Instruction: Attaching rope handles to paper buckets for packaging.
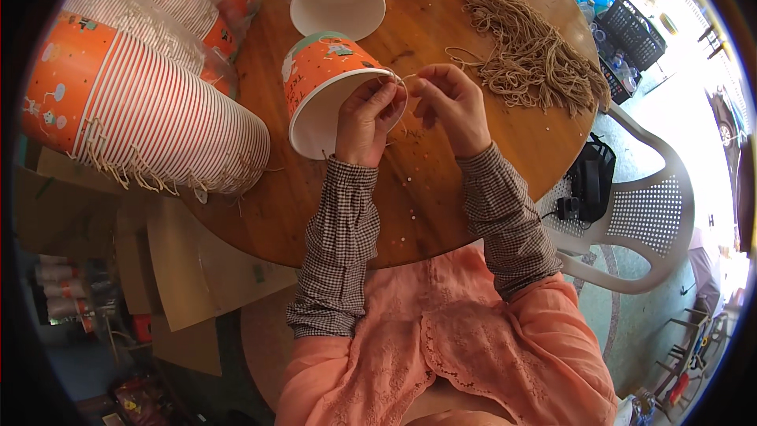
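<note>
An orange printed paper bucket (325,67) lies tilted on the wooden table with its white mouth toward me. At the right side of its rim, my left hand (367,114) pinches a thin tan cord close to the bucket's edge. My right hand (449,102) is just to the right, fingers pinched on the same cord (408,76). Exactly how the cord passes through the rim is hidden by my fingers. A loose pile of tan cords (532,51) lies beyond my right hand, and one strand loops out toward it.
A long nested stack of orange buckets (169,102), with cord ends along the rims, leans at the left; more wrapped stacks (142,4) stand behind it. White buckets (337,4) lie at the back. A plastic chair (648,205) with a black bag (593,177) is right; cardboard (197,260) sits lower left.
</note>
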Motion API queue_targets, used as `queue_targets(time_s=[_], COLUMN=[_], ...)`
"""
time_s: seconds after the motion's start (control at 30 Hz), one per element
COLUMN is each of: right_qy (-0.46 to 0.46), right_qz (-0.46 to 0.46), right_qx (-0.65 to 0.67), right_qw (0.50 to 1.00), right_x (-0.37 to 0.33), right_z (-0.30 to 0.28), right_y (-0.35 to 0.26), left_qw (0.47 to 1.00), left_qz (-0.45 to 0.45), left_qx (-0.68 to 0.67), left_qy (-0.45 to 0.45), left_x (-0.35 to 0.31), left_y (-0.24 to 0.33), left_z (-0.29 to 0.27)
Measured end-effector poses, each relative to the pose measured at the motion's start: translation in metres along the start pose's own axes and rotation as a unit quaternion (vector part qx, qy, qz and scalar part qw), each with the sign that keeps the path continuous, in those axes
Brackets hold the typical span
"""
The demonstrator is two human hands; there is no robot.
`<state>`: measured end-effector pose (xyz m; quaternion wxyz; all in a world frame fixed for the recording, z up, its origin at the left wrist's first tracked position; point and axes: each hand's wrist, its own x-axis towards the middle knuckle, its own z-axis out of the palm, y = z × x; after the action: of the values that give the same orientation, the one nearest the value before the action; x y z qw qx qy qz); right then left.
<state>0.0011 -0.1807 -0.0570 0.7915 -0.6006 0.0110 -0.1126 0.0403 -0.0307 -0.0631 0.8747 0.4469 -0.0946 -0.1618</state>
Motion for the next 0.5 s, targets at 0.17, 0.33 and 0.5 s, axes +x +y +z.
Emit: queue_targets(time_s=[0.17, 0.33, 0.5], right_qy=[-0.021, -0.011, -0.003], right_qz=[0.03, -0.005, -0.017], right_qx=[0.053, -0.001, -0.018], right_qw=[0.998, 1.0, 1.0], right_x=[-0.0002, -0.0025, -0.0004], right_z=[-0.0035, 0.0006, -0.0013], right_y=[-0.0017, -0.0021, 0.0018], left_qw=[0.998, 0.998, 0.993], left_qz=[-0.048, -0.049, -0.06], left_qx=[-0.025, -0.034, -0.091], left_qy=[-0.014, -0.024, -0.047], left_x=[-0.0039, -0.0043, -0.0034], left_y=[0.0013, 0.0006, 0.0033], left_z=[0.0045, 0.0029, 0.0039])
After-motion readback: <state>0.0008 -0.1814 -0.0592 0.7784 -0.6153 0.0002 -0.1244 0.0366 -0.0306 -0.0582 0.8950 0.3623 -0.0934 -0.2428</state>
